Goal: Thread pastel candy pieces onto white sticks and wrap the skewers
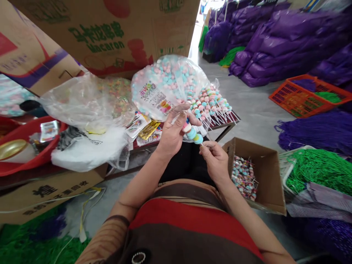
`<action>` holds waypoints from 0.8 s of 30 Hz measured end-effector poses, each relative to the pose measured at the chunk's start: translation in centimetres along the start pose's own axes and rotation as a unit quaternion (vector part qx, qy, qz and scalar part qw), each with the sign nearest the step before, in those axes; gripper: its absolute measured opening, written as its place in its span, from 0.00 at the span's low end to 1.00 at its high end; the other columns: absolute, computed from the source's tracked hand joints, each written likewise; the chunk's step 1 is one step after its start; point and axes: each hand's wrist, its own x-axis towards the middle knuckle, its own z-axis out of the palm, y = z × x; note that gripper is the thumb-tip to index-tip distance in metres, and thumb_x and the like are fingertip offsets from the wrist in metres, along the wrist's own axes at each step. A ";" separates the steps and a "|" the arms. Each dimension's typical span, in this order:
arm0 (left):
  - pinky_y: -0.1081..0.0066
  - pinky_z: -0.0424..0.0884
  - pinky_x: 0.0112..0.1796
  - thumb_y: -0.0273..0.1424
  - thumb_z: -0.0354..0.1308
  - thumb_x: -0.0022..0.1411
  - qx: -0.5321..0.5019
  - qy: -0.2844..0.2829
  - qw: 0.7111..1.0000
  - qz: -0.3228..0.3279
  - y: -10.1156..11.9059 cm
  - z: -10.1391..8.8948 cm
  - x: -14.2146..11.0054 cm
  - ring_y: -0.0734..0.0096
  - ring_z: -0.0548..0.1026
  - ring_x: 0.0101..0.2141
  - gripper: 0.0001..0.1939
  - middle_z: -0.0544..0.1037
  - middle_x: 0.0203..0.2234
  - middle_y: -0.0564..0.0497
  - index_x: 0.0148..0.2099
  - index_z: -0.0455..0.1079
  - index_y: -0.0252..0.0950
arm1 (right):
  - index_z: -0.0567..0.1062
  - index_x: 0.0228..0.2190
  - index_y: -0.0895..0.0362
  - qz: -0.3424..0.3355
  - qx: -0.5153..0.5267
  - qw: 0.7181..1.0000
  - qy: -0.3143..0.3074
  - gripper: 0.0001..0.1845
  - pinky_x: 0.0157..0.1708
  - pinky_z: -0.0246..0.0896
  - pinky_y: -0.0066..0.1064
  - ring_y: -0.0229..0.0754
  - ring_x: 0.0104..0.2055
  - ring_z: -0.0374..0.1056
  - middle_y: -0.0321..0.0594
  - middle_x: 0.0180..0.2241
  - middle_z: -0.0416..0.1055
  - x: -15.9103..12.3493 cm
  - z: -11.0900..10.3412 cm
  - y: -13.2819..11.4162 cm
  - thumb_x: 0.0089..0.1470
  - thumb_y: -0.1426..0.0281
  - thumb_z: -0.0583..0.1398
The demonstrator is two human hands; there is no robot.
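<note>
A marshmallow-like candy skewer (191, 134), with pink, white, blue and yellow pieces on a white stick, is held tilted between my two hands. My left hand (173, 132) is closed around its upper end, and the fingers partly cover the top pieces. Lower down, my right hand (215, 158) pinches the stick just below the last blue piece. Just beyond my left hand lies a pile of similar candy skewers (210, 102) with their sticks toward me. A large clear bag (176, 79) of pink and blue candies lies behind. Silver and gold wrappers (148, 130) are left of my left hand.
An open cardboard box (271, 176) with wrapped candies stands on the right. At left are a clear bag of small colorful candies (117, 95) and a red basin (24, 165). A big carton (110, 36) rises behind the table. Orange crate (299, 97) and purple bundles (286, 40) lie farther right.
</note>
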 end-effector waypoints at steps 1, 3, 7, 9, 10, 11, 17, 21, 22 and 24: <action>0.70 0.74 0.33 0.51 0.74 0.54 0.001 -0.004 1.000 -0.003 0.1 0.3 -0.2 0.70 0.81 0.32 0.25 0.76 0.25 0.58 0.46 0.74 0.43 | 0.81 0.35 0.54 0.001 0.005 1.000 0.008 0.15 0.26 0.56 0.28 0.34 0.24 0.58 0.32 0.24 0.70 -0.1 0.0 -0.1 0.59 0.54 0.68; 0.70 0.75 0.34 0.53 0.74 0.54 0.006 -0.012 1.000 -0.009 0.4 0.9 -0.6 0.71 0.81 0.31 0.25 0.75 0.25 0.58 0.44 0.74 0.42 | 0.81 0.33 0.54 0.011 0.018 1.000 0.014 0.17 0.23 0.52 0.28 0.33 0.22 0.54 0.31 0.22 0.68 -0.4 0.1 -0.4 0.59 0.52 0.68; 0.71 0.75 0.34 0.52 0.75 0.53 0.005 -0.024 1.000 -0.019 0.5 1.7 -1.3 0.71 0.81 0.32 0.27 0.76 0.25 0.57 0.44 0.73 0.41 | 0.80 0.32 0.55 0.057 0.077 0.995 -0.012 0.23 0.19 0.44 0.27 0.30 0.19 0.48 0.32 0.22 0.69 -0.7 0.2 -1.2 0.58 0.47 0.67; 0.70 0.74 0.34 0.52 0.75 0.52 0.001 -0.023 0.999 -0.026 0.2 1.8 -1.5 0.70 0.81 0.32 0.27 0.76 0.25 0.58 0.44 0.72 0.41 | 0.80 0.31 0.56 0.092 0.111 0.989 -0.039 0.26 0.18 0.40 0.27 0.29 0.17 0.46 0.33 0.22 0.70 -0.8 0.1 -1.6 0.56 0.45 0.67; 0.70 0.74 0.34 0.52 0.75 0.53 0.002 -0.024 0.999 -0.029 -0.1 1.8 -1.6 0.69 0.81 0.32 0.27 0.76 0.25 0.57 0.44 0.72 0.41 | 0.79 0.30 0.56 0.113 0.127 0.984 -0.058 0.27 0.17 0.40 0.27 0.28 0.16 0.46 0.32 0.20 0.68 -0.8 0.0 -1.9 0.54 0.44 0.68; 0.70 0.74 0.34 0.53 0.74 0.53 0.005 -0.025 0.999 -0.033 -0.4 1.8 -1.7 0.69 0.81 0.33 0.27 0.75 0.24 0.57 0.44 0.72 0.41 | 0.79 0.29 0.56 0.135 0.143 0.977 -0.079 0.27 0.17 0.41 0.26 0.28 0.16 0.45 0.30 0.17 0.65 -0.7 0.0 -2.2 0.53 0.44 0.68; 0.71 0.73 0.33 0.51 0.73 0.55 0.050 -0.029 0.997 -0.053 -2.2 1.2 -1.6 0.69 0.80 0.32 0.23 0.78 0.24 0.54 0.37 0.74 0.38 | 0.78 0.28 0.55 0.169 0.195 0.959 -0.116 0.26 0.27 0.63 0.28 0.30 0.16 0.48 0.22 0.11 0.52 -0.5 0.6 -2.8 0.52 0.45 0.70; 0.73 0.74 0.36 0.51 0.72 0.56 0.092 -0.082 0.989 -0.081 -1.8 0.1 -1.4 0.69 0.81 0.38 0.25 0.85 0.37 0.47 0.45 0.79 0.37 | 0.77 0.30 0.54 0.157 0.230 0.955 -0.099 0.25 0.27 0.64 0.28 0.30 0.17 0.46 0.22 0.13 0.54 -0.2 1.6 -2.2 0.53 0.45 0.70; 0.72 0.76 0.40 0.51 0.74 0.54 0.094 -0.095 0.988 -0.082 -1.3 -0.2 -1.3 0.67 0.82 0.43 0.29 0.85 0.43 0.46 0.51 0.79 0.39 | 0.77 0.29 0.54 0.158 0.242 0.952 -0.101 0.25 0.27 0.64 0.28 0.30 0.17 0.45 0.21 0.13 0.54 -0.1 1.8 -2.0 0.52 0.45 0.70; 0.67 0.77 0.50 0.50 0.78 0.48 0.085 -0.108 0.987 -0.080 -0.2 -0.8 -1.0 0.61 0.80 0.53 0.40 0.82 0.54 0.45 0.61 0.74 0.45 | 0.76 0.29 0.54 0.162 0.254 0.947 -0.109 0.25 0.28 0.65 0.29 0.30 0.17 0.45 0.21 0.13 0.54 0.1 2.0 -1.8 0.52 0.46 0.71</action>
